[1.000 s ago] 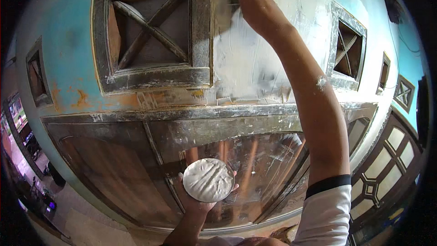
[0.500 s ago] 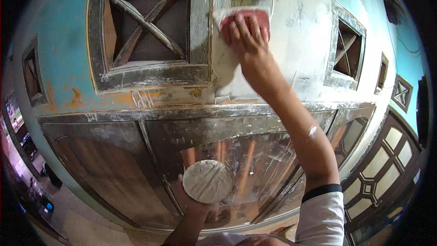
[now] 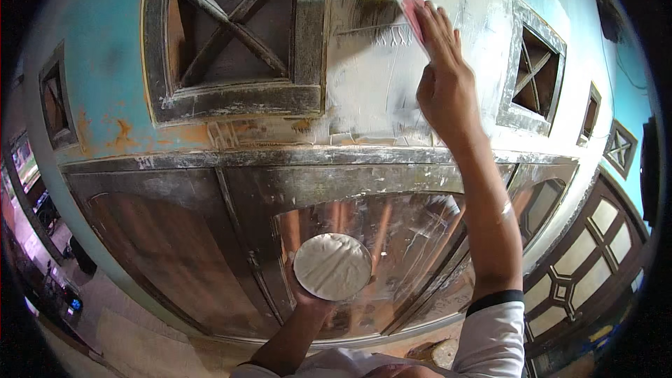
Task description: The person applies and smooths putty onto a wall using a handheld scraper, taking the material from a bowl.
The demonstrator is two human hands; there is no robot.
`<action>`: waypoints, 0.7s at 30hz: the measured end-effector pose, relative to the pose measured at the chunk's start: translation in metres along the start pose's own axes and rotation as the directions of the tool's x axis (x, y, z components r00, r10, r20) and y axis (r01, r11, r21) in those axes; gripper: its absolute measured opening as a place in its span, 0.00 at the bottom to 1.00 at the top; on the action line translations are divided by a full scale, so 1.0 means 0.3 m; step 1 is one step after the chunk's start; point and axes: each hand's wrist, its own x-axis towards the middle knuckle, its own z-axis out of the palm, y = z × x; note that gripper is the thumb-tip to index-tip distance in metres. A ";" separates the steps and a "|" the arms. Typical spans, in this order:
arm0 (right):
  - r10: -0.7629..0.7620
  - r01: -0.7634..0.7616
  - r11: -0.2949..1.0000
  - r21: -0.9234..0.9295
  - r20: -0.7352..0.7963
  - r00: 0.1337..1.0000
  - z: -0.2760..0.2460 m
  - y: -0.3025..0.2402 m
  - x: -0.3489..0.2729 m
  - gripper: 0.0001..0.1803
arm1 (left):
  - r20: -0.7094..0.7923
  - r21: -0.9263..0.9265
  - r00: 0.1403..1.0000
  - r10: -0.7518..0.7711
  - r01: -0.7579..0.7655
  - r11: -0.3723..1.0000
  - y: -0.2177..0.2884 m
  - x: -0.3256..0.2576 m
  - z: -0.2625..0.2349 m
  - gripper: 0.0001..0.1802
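Note:
My right hand [image 3: 446, 63] grips a red putty scraper [image 3: 411, 12], tilted with its edge up to the left and white putty along it. Behind it is the pale, putty-smeared wall [image 3: 381, 91], with ridged streaks beside the large wooden vent frame [image 3: 309, 24]. I cannot make out whether the scraper touches the wall. Lower down, my left hand [image 3: 312, 299] supports a round container of white putty [image 3: 332, 267] from beneath and the side. The putty's surface is creased, and most of the left fingers are hidden behind the container.
Below the plastered wall runs a worn ledge [image 3: 336, 157] above dark wooden panels with glass [image 3: 413, 259]. Smaller crossed vents [image 3: 535, 70] sit to the right, and a panelled door [image 3: 584, 259] stands at far right. A round object [image 3: 444, 354] lies low by my right sleeve.
My right hand has moved right and slightly down, turning the scraper from flat on the wall to edge-on. Fresh streaks show where it was. The putty container sits slightly higher and farther right.

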 end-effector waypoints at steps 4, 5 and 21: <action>-0.132 0.130 0.989 -0.073 -0.028 0.991 -0.021 0.058 0.168 0.44 | -0.028 0.063 0.997 0.077 -0.075 0.995 0.007 0.001 -0.069 0.49; -0.180 0.177 0.981 -0.075 -0.038 0.983 0.022 0.072 0.210 0.42 | -0.035 0.067 0.995 0.098 -0.096 0.993 0.016 -0.002 -0.067 0.49; -0.284 0.295 0.894 -0.337 0.084 0.955 0.119 0.077 0.215 0.34 | -0.033 0.004 0.999 -0.013 0.013 1.000 0.055 -0.031 0.018 0.59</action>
